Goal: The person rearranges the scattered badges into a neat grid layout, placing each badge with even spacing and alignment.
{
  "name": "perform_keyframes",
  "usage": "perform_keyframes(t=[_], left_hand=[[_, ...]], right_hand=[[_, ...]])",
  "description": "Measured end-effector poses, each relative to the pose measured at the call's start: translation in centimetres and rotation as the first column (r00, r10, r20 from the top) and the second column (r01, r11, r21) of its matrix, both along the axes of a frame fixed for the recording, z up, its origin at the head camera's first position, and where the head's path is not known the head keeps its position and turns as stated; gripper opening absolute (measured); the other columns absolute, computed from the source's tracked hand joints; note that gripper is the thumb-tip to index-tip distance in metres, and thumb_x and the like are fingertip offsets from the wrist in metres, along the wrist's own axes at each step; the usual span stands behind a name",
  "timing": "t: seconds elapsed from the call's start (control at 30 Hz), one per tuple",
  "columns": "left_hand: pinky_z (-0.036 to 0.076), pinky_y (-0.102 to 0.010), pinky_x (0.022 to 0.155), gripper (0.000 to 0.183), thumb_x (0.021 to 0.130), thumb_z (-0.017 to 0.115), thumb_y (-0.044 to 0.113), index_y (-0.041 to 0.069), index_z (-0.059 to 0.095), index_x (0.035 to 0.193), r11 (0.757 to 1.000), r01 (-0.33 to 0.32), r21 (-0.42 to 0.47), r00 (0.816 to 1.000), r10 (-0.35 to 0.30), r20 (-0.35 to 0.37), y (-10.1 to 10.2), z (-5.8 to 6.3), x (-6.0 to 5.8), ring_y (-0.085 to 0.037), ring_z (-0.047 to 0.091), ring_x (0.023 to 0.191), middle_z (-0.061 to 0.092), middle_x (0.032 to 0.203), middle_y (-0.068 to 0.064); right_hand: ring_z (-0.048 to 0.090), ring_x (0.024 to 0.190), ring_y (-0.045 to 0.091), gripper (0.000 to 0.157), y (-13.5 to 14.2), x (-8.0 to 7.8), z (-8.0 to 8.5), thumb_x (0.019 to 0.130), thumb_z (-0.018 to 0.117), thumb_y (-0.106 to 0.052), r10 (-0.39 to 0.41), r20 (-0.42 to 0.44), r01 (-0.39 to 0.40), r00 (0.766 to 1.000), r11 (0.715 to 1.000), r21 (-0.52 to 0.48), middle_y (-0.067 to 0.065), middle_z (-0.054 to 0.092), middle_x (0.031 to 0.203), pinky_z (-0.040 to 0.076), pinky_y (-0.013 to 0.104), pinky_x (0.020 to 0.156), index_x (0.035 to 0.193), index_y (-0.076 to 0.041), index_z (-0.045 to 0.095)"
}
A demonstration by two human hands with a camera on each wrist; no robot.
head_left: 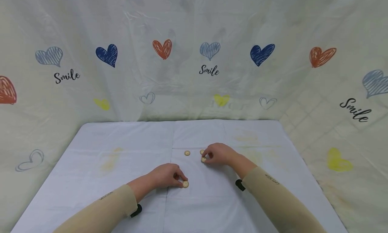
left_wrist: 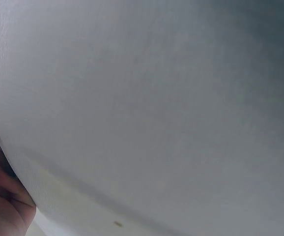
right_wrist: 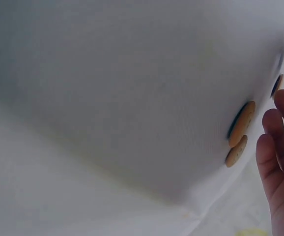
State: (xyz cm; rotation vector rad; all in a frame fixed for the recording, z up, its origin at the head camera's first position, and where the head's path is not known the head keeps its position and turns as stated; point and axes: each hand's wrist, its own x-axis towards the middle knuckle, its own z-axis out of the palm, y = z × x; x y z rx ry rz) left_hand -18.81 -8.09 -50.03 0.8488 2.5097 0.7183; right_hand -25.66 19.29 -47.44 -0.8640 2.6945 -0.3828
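Observation:
In the head view, small round pale wooden discs with faint markings lie on a white cloth. My left hand [head_left: 166, 176] pinches one disc [head_left: 185, 184] between thumb and forefinger, close above the cloth. Farther forward, my right hand [head_left: 220, 154] pinches another disc [head_left: 203, 159] by thumb and forefinger. Just beyond those fingertips a third disc [head_left: 202, 152] is partly hidden, and a separate disc [head_left: 187, 153] lies to its left. The right wrist view shows two overlapping discs [right_wrist: 241, 124] beside my fingers. Only curled fingers [left_wrist: 7, 187] appear in the left wrist view; no disc shows there.
The white cloth [head_left: 209, 206] covers a table with faint yellowish stains and fold lines. A pale curtain [head_left: 182, 17] printed with hearts and "Smile" words hangs behind and at both sides. Black devices [head_left: 136, 211] sit under the beige sleeves [head_left: 277, 196].

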Motion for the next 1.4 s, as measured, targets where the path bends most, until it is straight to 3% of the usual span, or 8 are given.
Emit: perform_keyframes(t=[0.53, 1.03, 1.2, 1.4], left_hand=[[0.043, -0.023, 0.066, 0.02, 0.082, 0.081, 0.031, 0.032, 0.08, 0.102, 1.0, -0.007, -0.02, 1.0, 0.007, -0.006, 0.2, 0.1, -0.1, -0.003, 0.05, 0.071, 0.056, 0.078, 0.017], [0.043, -0.023, 0.068, 0.02, 0.082, 0.082, 0.032, 0.032, 0.08, 0.102, 1.0, -0.007, -0.014, 1.0, 0.007, -0.004, 0.1, -0.2, -0.2, -0.003, 0.051, 0.073, 0.056, 0.079, 0.017], [0.044, -0.024, 0.068, 0.019, 0.082, 0.082, 0.031, 0.032, 0.08, 0.101, 1.0, -0.01, -0.005, 1.0, 0.01, -0.009, 0.0, -0.1, 0.1, -0.003, 0.051, 0.073, 0.056, 0.079, 0.017], [0.043, -0.024, 0.068, 0.019, 0.082, 0.082, 0.03, 0.032, 0.08, 0.101, 1.0, -0.021, -0.001, 1.0, 0.021, -0.008, 0.0, 0.0, 0.2, -0.003, 0.051, 0.072, 0.056, 0.078, 0.017]], right_hand=[[0.051, 0.069, 0.007, 0.019, -0.1, -0.2, -0.4, 0.087, 0.076, -0.033, 0.013, -0.003, -0.013, 1.0, 0.999, 0.029, -0.012, 0.056, 0.072, 0.043, 0.029, 0.07, 0.104, -0.025, 0.077], [0.053, 0.072, 0.009, 0.028, 0.3, 0.1, 0.7, 0.085, 0.078, -0.038, -0.07, 0.041, 0.069, 0.997, 0.998, 0.01, -0.011, 0.057, 0.075, 0.045, 0.03, 0.07, 0.111, -0.026, 0.077], [0.054, 0.072, 0.011, 0.027, 1.3, 0.6, 1.5, 0.086, 0.078, -0.036, -0.114, 0.061, 0.114, 0.992, 0.993, -0.003, -0.009, 0.058, 0.076, 0.046, 0.032, 0.07, 0.111, -0.025, 0.077], [0.052, 0.072, 0.01, 0.026, 3.9, 1.2, 1.6, 0.086, 0.077, -0.031, -0.104, 0.02, 0.104, 0.994, 0.994, -0.031, -0.01, 0.057, 0.076, 0.045, 0.031, 0.071, 0.109, -0.02, 0.077]])
